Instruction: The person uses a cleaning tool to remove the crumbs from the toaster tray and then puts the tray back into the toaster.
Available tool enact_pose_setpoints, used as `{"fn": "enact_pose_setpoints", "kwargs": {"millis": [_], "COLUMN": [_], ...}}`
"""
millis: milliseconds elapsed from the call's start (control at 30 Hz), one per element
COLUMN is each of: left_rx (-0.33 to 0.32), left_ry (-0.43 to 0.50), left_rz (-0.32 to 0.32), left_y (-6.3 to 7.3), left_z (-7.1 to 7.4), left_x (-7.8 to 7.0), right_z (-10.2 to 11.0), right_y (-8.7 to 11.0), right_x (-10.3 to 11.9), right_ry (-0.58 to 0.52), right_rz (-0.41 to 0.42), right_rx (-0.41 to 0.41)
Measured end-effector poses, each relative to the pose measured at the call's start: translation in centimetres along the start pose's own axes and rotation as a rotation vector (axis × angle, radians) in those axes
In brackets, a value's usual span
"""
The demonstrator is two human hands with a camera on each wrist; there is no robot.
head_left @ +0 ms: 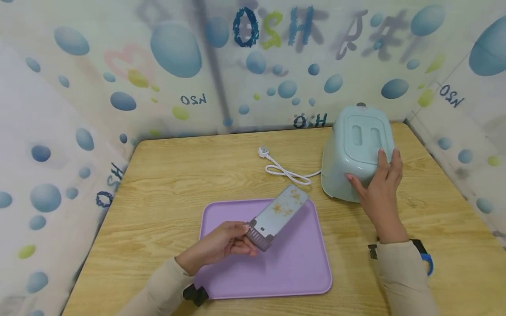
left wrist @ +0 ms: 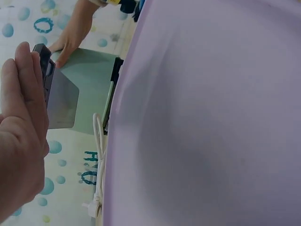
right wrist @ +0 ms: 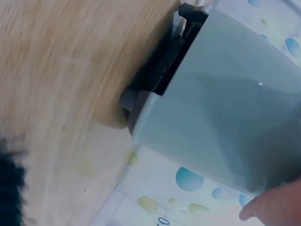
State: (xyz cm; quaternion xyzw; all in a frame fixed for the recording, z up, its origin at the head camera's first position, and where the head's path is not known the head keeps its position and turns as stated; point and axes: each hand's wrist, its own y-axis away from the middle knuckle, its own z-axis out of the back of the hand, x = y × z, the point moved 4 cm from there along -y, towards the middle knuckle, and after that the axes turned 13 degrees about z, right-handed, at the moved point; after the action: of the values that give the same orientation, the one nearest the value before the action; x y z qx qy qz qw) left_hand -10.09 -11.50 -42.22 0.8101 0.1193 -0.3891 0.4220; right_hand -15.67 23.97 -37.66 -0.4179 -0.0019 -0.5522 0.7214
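Over the purple tray point(head_left: 300, 263), my left hand point(head_left: 221, 243) pinches a toaster's crumb tray point(head_left: 282, 208) by its dark slotted end. Brown crumbs or stains lie on its flat grey metal plate, which slants up to the right. My right hand point(head_left: 381, 202) grips the pale blue-green toaster point(head_left: 344, 145) at its near right edge, thumb on the near side and fingers on the top edge. A lid with two oblong dents covers the toaster's top. In the right wrist view a dark opening point(right wrist: 171, 61) runs along the toaster's bottom edge.
A white power cord point(head_left: 290, 174) lies looped left of the toaster, ending in a plug point(head_left: 263, 152). Balloon-patterned walls stand behind and beside the wooden table point(head_left: 189, 166). Black straps with a blue part point(head_left: 427, 262) sit about my right wrist.
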Motion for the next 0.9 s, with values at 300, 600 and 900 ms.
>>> {"fn": "enact_pose_setpoints", "kwargs": {"millis": [300, 600, 900], "left_rx": [0.040, 0.076, 0.107], "left_ry": [0.005, -0.002, 0.000], "left_rz": [-0.006, -0.032, -0.045], "left_y": [1.1, 1.7, 2.3], "left_z": [0.2, 0.3, 0.5], "left_x": [0.0, -0.2, -0.3], "right_z": [1.2, 3.8, 6.0], "right_y": [0.5, 1.7, 4.2], "right_x": [-0.5, -1.2, -1.3], "right_ry": [-0.031, -0.021, 0.031], "right_rz": [-0.111, -0.096, -0.073], "right_rx": [0.154, 0.208, 0.361]}}
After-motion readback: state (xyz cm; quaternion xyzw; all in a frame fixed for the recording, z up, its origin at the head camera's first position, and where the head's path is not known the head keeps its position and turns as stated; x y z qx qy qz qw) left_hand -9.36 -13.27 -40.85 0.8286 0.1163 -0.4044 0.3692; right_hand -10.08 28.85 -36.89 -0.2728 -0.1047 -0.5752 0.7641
